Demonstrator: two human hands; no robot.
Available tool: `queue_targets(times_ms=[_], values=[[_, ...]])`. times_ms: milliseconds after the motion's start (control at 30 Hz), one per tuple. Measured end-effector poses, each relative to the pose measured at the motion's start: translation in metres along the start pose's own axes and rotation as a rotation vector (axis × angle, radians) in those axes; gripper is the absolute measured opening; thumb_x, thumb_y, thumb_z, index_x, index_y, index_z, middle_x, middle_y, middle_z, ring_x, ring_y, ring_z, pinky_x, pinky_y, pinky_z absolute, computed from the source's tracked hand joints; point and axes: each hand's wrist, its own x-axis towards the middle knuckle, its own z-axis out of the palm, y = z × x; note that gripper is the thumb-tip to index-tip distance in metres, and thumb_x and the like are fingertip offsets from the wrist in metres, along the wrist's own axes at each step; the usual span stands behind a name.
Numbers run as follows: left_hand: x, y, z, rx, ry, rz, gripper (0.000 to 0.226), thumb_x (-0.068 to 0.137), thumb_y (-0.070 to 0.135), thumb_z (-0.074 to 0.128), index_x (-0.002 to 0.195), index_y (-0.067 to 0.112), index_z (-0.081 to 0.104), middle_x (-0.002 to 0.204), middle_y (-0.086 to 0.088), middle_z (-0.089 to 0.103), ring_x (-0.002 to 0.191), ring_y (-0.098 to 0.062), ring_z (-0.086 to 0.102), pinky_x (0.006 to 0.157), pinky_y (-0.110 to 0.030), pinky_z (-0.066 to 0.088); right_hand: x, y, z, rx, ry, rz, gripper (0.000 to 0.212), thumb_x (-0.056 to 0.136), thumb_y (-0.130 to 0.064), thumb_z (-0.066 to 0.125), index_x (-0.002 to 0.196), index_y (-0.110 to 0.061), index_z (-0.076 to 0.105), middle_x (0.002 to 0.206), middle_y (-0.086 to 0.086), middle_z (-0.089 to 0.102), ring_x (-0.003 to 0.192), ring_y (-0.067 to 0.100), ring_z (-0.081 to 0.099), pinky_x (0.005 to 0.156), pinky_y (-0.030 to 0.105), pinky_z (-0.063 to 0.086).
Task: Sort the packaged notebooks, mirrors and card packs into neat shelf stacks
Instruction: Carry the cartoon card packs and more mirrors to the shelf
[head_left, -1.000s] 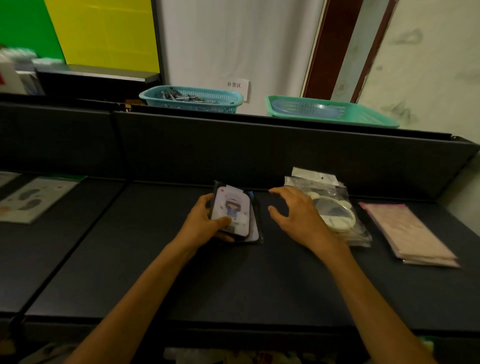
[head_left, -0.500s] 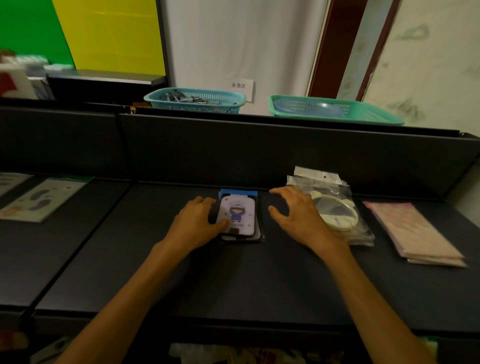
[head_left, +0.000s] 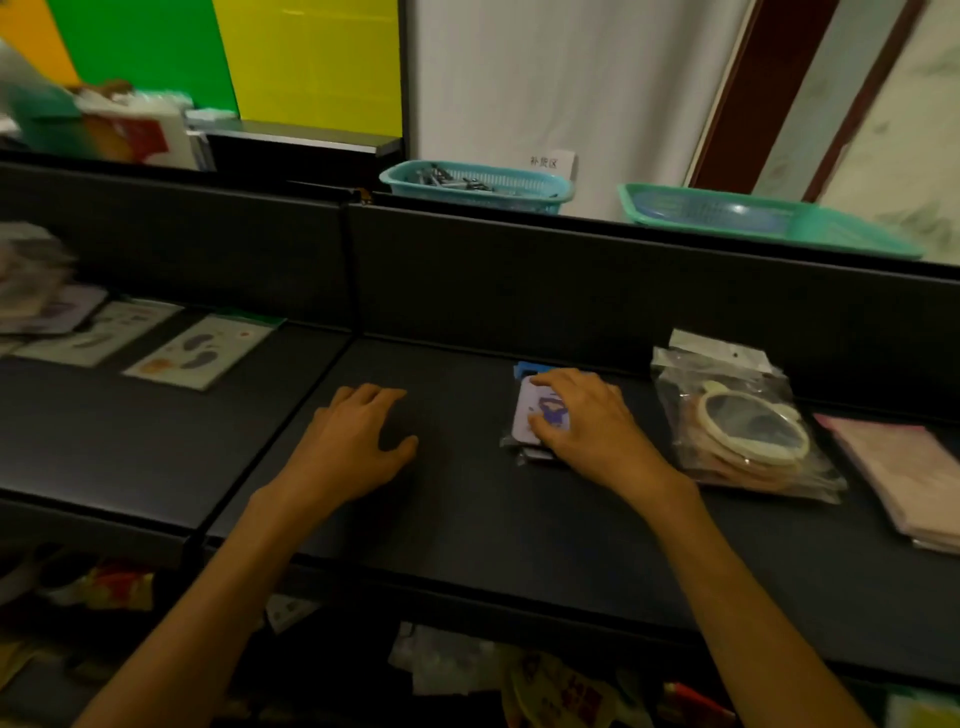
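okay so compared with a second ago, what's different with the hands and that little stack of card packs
The left hand has let go of the card packs and moved off to the left; it now lies open on the bare shelf. The right hand, which hovered beside the stack, has come onto it, fingers curled over the top pack. The bagged mirrors and the pink notebooks lie as before.
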Motion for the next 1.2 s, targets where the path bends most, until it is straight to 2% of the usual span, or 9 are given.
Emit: queue_targets(times_ms=[100,233,433,667,1033,1200], values=[[-0.013,-0.034,-0.011,0.015,0.003,-0.023,0.067,0.088,0.048,0.056,0.145,0.025,0.032,0.144,-0.001,0.038,0.131,-0.026,0.033,0.104,-0.047,0.035,0.009,-0.031,0.017,-0.021,-0.024,-0.019,0.051,0.091,-0.038,0.055,0.138,-0.026,0.040,0.140,-0.002,0.043,0.129,0.015,0.037,0.110,0.030,0.023],[-0.033,-0.093,-0.029,0.032,0.006,-0.045,0.067,0.089,0.049,0.054,0.145,0.025,0.030,0.143,-0.002,0.038,0.131,-0.027,0.033,0.104,-0.049,0.036,0.019,-0.082,0.044,0.004,-0.020,-0.039,0.050,0.091,-0.038,0.055,0.137,-0.025,0.040,0.140,-0.001,0.043,0.128,0.016,0.039,0.109,0.034,0.031],[-0.061,-0.186,-0.057,0.022,0.000,-0.084,0.066,0.089,0.049,0.054,0.145,0.025,0.029,0.145,-0.001,0.037,0.133,-0.027,0.031,0.104,-0.049,0.035,0.032,-0.172,0.085,0.031,-0.057,-0.041,0.049,0.093,-0.037,0.053,0.138,-0.024,0.041,0.142,-0.002,0.041,0.131,0.016,0.036,0.109,0.030,0.022],[-0.083,-0.271,-0.085,0.027,0.016,-0.101,0.066,0.089,0.048,0.054,0.145,0.024,0.030,0.145,-0.001,0.037,0.132,-0.026,0.033,0.102,-0.046,0.038,0.052,-0.255,0.122,0.029,-0.063,-0.026,0.047,0.092,-0.038,0.054,0.136,-0.024,0.043,0.140,-0.002,0.043,0.128,0.018,0.038,0.107,0.032,0.026],[-0.074,-0.366,-0.108,-0.014,0.053,-0.108,0.063,0.090,0.046,0.054,0.144,0.021,0.033,0.141,-0.002,0.041,0.128,-0.026,0.037,0.098,-0.045,0.042,0.111,-0.330,0.165,0.016,-0.105,-0.014,0.049,0.092,-0.039,0.053,0.138,-0.024,0.040,0.143,-0.001,0.040,0.129,0.019,0.036,0.107,0.033,0.026],[-0.044,-0.399,-0.120,-0.024,0.076,-0.097,0.062,0.090,0.046,0.053,0.144,0.023,0.032,0.142,0.000,0.040,0.131,-0.025,0.034,0.100,-0.045,0.039,0.146,-0.352,0.184,0.032,-0.076,0.003,0.050,0.092,-0.037,0.054,0.138,-0.024,0.041,0.143,0.000,0.041,0.128,0.018,0.037,0.106,0.030,0.025]])
